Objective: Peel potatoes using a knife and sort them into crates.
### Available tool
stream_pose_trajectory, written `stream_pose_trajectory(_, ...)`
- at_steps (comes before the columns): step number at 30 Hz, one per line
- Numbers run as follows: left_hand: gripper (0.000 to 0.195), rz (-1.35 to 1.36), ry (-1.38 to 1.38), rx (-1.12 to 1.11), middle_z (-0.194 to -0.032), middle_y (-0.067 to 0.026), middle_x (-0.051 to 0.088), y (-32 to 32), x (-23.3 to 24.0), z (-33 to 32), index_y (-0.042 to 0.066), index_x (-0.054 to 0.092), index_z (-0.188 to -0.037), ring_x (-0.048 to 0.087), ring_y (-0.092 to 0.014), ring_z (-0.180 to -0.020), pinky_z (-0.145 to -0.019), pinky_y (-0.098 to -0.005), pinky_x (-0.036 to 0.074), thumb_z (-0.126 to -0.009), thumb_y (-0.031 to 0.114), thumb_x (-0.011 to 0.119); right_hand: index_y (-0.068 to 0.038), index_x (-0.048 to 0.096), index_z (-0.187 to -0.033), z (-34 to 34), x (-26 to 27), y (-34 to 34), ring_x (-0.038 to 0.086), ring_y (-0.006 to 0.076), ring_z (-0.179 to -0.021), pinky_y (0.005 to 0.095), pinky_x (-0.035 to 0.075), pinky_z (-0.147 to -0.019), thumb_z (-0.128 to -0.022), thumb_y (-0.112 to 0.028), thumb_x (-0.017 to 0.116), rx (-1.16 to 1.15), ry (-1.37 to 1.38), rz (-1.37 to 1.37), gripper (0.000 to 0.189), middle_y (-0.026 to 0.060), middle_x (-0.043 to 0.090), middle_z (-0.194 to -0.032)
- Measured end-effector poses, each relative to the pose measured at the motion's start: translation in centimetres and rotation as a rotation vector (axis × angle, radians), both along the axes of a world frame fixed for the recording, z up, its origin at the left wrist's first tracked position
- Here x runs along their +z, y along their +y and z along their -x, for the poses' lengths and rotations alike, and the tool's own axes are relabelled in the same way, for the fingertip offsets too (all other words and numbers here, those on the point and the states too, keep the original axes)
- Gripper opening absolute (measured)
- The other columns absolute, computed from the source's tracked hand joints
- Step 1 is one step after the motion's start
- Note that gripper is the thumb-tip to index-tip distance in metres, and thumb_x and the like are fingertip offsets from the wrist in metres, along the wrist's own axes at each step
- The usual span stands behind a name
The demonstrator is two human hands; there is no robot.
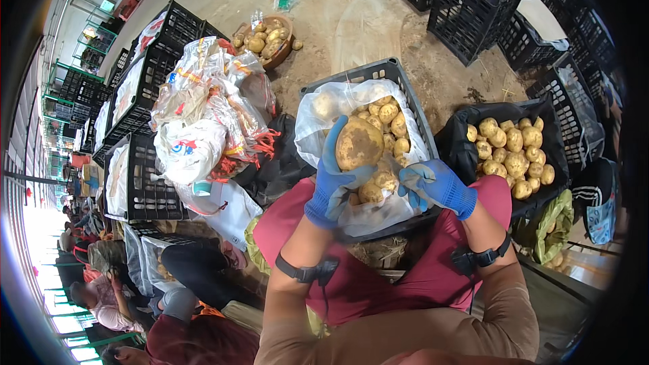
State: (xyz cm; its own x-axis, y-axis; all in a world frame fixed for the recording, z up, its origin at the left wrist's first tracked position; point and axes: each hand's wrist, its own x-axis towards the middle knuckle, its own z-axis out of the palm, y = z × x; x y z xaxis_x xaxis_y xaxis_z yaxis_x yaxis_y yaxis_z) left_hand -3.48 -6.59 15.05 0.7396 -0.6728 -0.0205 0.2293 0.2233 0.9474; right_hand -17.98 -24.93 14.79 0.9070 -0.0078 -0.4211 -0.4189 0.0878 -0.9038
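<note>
My left hand (337,177), in a blue and grey work glove, holds a large potato (359,144) with brown soil marks over a black plastic crate (417,106). White plastic film (314,126) lines the crate, and many smaller potatoes (388,113) lie in it. My right hand (431,185), gloved alike, hovers over the crate's right side with its fingers bent; whether it pinches anything is hard to tell. To the right, a crate lined with black film (456,129) is full of potatoes (516,163).
A brown basin (285,56) of potatoes stands on the floor ahead. Clear and white plastic bags (190,147) are heaped at left beside stacked black crates (152,177). More crates (471,15) stand at the upper right. A green bag (550,225) lies at right; co-workers (203,334) sit at lower left.
</note>
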Motion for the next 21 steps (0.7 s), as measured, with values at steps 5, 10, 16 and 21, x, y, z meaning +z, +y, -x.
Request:
stream_pose_trajectory(5,0.091,0.008,0.028,-0.062,-0.133,-0.0117,0.051,-0.2,0.7,0.3,0.008,0.032,-0.148,0.054,-0.021,-0.119,-0.099,-0.0344,0.048,-0.068,-0.008,0.072,0.003,0.065,-0.092,-0.1,0.6,-0.2,0.062,0.0110,-0.057,0.0231,0.049,-0.047,-0.096,-0.030,0.055,0.074,0.089,-0.026,0.035,0.0064,0.066,-0.078)
stream_pose_trajectory(10,0.089,0.041,0.059,-0.049,-0.133,-0.0119,0.051,-0.5,0.8,0.6,0.008,0.033,-0.147,0.054,-0.022,-0.120,-0.100,-0.0346,0.047,-0.068,-0.008,0.071,0.003,0.067,-0.088,0.2,0.1,0.2,0.061,0.0109,-0.055,0.0231,0.049,-0.046,-0.097,-0.032,0.055,0.055,0.034,-0.041,0.038,0.0068,0.065,-0.073)
stream_pose_trajectory(16,0.089,-0.011,0.056,-0.038,-0.131,-0.0121,0.053,-0.7,0.5,1.0,0.009,0.034,-0.147,0.056,-0.021,-0.118,-0.099,-0.0331,0.048,-0.068,-0.007,0.073,0.004,0.068,-0.086,-0.2,1.9,0.3,0.061,0.0112,-0.054,0.0232,0.051,-0.047,-0.097,-0.029,0.055,0.062,0.117,-0.043,0.037,0.0077,0.065,-0.068)
stream_pose_trajectory(21,0.089,-0.054,0.033,-0.067,-0.133,-0.0120,0.052,-0.7,0.4,0.8,0.009,0.034,-0.146,0.055,-0.021,-0.119,-0.100,-0.0335,0.047,-0.068,-0.007,0.073,0.005,0.067,-0.089,0.0,0.9,0.4,0.063,0.0124,-0.056,0.0239,0.051,-0.047,-0.097,-0.026,0.054,0.055,0.076,-0.077,0.035,0.0096,0.067,-0.073)
